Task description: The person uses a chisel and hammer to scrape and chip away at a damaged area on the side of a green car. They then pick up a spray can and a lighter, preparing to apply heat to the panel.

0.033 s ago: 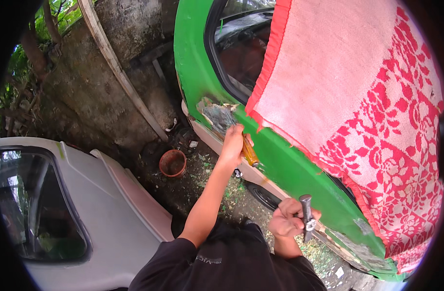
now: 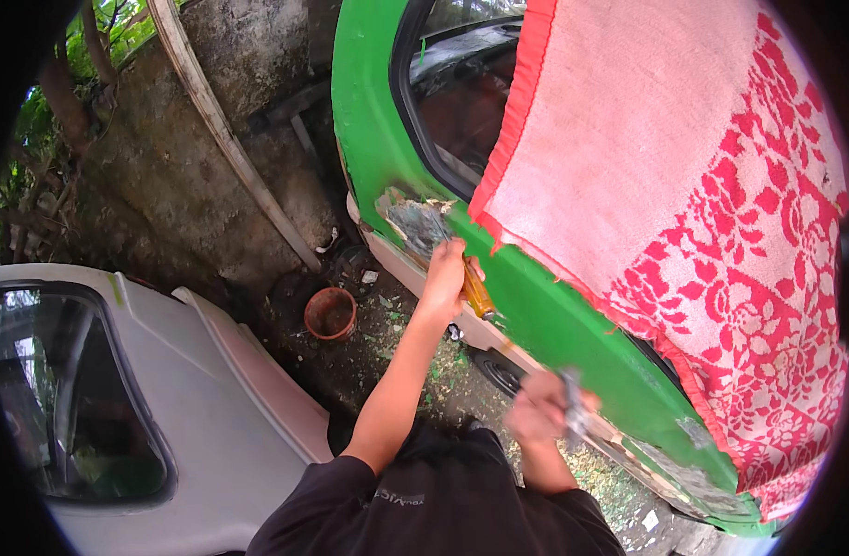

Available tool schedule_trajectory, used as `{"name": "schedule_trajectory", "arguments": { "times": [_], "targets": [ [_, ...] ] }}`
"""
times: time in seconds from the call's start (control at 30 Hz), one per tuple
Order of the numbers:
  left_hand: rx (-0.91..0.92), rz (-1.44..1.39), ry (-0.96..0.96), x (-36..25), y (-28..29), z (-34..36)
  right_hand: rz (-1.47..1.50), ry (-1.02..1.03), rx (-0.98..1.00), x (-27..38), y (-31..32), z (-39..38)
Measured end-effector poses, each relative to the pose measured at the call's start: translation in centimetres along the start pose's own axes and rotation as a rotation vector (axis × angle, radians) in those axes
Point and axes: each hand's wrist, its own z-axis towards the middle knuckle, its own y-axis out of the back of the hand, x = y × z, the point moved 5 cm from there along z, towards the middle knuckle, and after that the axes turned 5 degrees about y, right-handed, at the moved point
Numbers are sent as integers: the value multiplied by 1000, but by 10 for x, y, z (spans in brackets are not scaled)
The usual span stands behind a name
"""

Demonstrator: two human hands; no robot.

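Note:
My left hand point(image 2: 446, 278) is closed around a screwdriver with a clear amber handle point(image 2: 479, 301). Its thin shaft points up and left to a stripped, scraped patch point(image 2: 417, 221) on the green car's body point(image 2: 536, 283); whether the tip touches is too fine to tell. My right hand point(image 2: 536, 410) grips a hammer point(image 2: 573, 408), smeared by motion, below and to the right of the screwdriver's handle end. The hammer head is apart from the handle.
A red and pink patterned towel-like cloth point(image 2: 628, 139) drapes over the green car. On the left stands a grey car point(image 2: 211, 398). Between them, paint flakes litter the ground point(image 2: 434, 375), with a reddish-brown bucket point(image 2: 331, 313) near the weathered wall point(image 2: 165, 185).
My right hand and the hammer have shifted slightly left and up, now blurred. The left hand and screwdriver look the same.

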Motion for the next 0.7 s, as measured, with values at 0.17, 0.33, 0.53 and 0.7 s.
{"name": "schedule_trajectory", "arguments": {
  "times": [0.17, 0.33, 0.53, 0.7],
  "targets": [
    [-10, -25, -69, 16, 14, 12, -698, -358, 154, -59, 12, -35],
    [30, 83, -21, 5, 12, 15, -295, -334, -25, -15, 18, 7],
    [86, -87, 41, 26, 18, 15, -340, -906, 38, -80, 54, -45],
    [291, -128, 109, 35, 31, 3, -309, -1073, 224, -102, 52, -53]
  ]
}}
